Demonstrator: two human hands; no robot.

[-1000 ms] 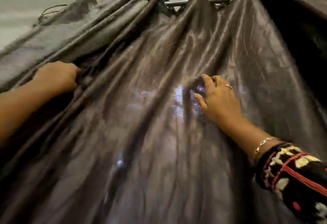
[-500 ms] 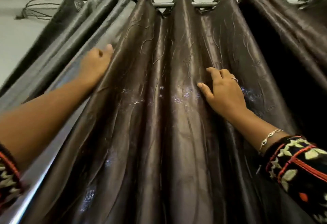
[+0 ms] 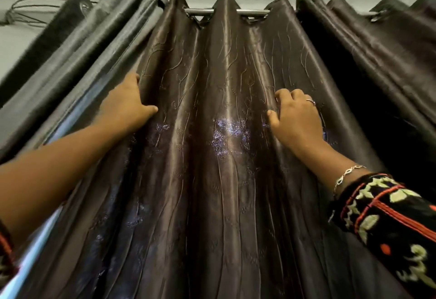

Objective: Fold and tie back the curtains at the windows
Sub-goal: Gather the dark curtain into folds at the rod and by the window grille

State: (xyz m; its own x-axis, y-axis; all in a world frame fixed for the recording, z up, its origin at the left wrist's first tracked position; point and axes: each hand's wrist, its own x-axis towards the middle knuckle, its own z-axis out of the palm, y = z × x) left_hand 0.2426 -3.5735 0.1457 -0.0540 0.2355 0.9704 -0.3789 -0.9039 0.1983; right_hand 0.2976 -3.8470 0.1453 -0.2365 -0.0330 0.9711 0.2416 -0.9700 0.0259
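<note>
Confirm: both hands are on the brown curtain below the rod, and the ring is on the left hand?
No: the head view shows the ring on the right hand, not the left hand. Both hands are on the brown curtain below the rod.

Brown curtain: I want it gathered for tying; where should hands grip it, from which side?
Likely the raised pleat ridges, from the front: the brown curtain hangs from the rod in vertical folds bulging toward you. Left hand grips the edge fold, right hand pinches a ridge.

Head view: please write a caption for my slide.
Gathering pleats: left hand and right hand hold the brown curtain below its rod.
</note>
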